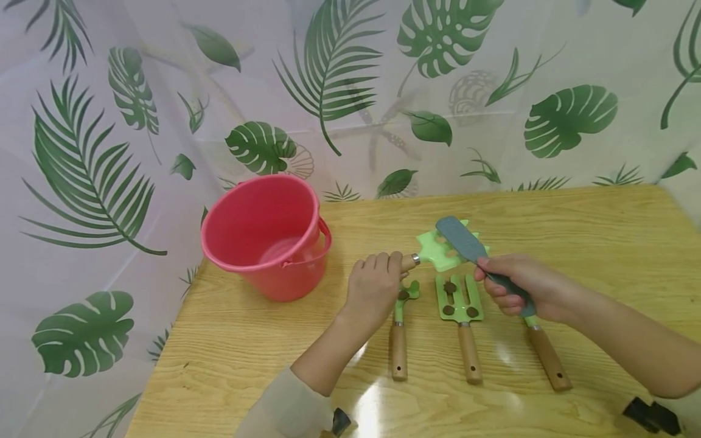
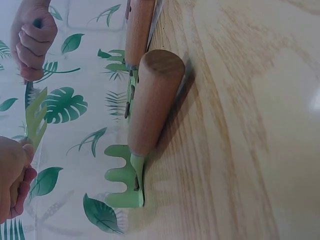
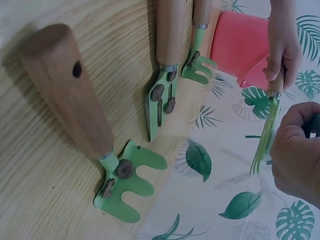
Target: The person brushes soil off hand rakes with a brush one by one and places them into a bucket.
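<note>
My left hand (image 1: pixel 375 291) grips the wooden handle of a green hand fork (image 1: pixel 435 252), its toothed, slotted head pointing right above the table. A flat grey brush (image 1: pixel 462 238) is in my right hand (image 1: pixel 528 283), the fingers curled round its handle. Its head lies across the fork's head, and pale bristles (image 2: pixel 34 93) show against it in the left wrist view. Below the hands are a small green rake (image 1: pixel 399 350), a broad three-pronged fork (image 1: pixel 468 350) and another green rake (image 3: pixel 132 185), all wooden-handled, with brown clumps on their heads. My right hand partly hides that last rake in the head view.
A pink bucket (image 1: pixel 290 281) with its handle hanging down stands at the back left of the wooden table (image 1: pixel 246 365). Behind the table hangs a white cloth (image 1: pixel 383 158) printed with green leaves, which also runs along the left side.
</note>
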Motion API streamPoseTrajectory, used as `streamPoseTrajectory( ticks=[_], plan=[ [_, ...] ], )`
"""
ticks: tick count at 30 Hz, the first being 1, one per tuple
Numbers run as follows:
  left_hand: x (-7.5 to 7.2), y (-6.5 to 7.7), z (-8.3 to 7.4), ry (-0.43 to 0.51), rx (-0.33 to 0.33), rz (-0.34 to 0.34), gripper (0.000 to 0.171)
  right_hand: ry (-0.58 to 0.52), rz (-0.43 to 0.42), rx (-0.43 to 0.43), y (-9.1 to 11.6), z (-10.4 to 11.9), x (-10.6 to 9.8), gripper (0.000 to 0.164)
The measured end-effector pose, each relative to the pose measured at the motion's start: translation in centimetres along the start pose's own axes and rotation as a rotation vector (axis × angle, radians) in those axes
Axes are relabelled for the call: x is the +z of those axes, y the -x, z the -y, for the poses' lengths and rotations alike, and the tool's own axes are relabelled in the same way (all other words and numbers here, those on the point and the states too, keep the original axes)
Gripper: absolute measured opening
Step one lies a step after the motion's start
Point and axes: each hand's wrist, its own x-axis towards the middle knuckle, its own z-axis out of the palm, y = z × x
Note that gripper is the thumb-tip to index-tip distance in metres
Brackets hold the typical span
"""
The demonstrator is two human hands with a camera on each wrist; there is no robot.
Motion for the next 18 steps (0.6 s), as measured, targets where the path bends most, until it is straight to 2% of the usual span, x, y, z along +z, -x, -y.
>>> streamPoseTrajectory(
  ticks=[12,18],
  plan=[
    [-0.2,0.5,0.6,0.022,0.023,0.048,0.025,-0.008,-0.031,-0.021,0.6,-0.7,-2.2,0.031],
    [-0.3,0.8,1.0,0.016,0.027,0.067,0.025,-0.116,-0.046,-0.021,0.7,-1.2,-3.4,0.031]
  ],
)
